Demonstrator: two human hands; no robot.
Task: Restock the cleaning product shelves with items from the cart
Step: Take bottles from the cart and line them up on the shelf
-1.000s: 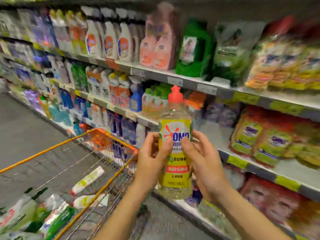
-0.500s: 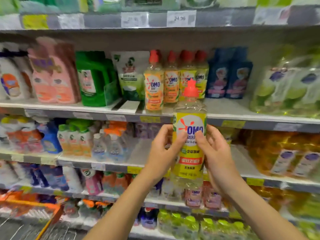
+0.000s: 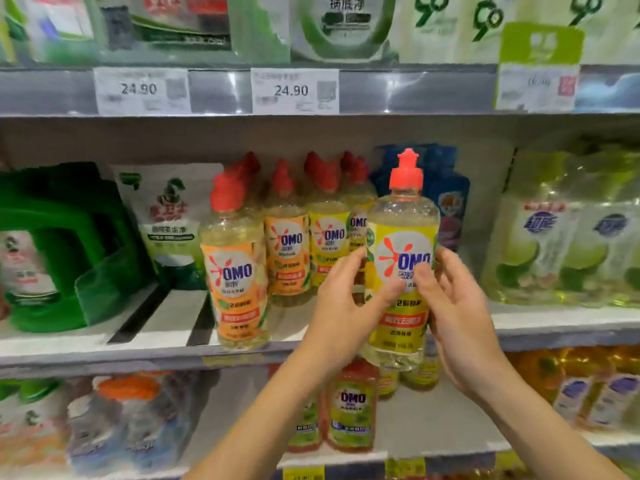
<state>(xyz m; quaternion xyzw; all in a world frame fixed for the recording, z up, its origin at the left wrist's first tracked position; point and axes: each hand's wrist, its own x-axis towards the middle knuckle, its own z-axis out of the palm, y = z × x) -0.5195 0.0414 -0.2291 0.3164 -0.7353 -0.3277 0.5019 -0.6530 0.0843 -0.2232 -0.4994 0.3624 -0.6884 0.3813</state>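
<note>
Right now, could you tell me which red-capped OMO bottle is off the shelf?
The yellow-labelled bottle, gripped upright by the left hand and right hand; the others stand on shelves.

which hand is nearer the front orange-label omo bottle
Left. The left hand sits just right of the orange-label bottle; the right hand is beyond the yellow-label bottle.
</note>
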